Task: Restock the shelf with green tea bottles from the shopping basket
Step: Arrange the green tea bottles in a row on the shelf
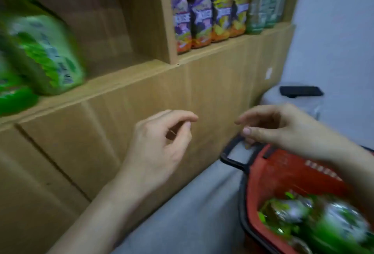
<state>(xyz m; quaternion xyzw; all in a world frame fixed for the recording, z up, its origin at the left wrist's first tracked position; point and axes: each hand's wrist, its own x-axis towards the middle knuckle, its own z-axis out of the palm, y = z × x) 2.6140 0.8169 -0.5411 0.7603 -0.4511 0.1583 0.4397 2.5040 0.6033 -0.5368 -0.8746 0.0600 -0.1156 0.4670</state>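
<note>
Hovered w/ L hand [159,142], R hand [279,130] empty & apart; risked fumbling btls [299,211] in basket [269,172] if rushed.

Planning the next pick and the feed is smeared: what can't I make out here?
Head view, basket bottles: motion blur, cut by bottom and right edges; count unclear.
Head view, shelf bottles: blurred, cut by left edge; count unclear.
Head view, dark flat object: too blurred to identify.
Head view, basket handle: partly behind the right hand.
</note>
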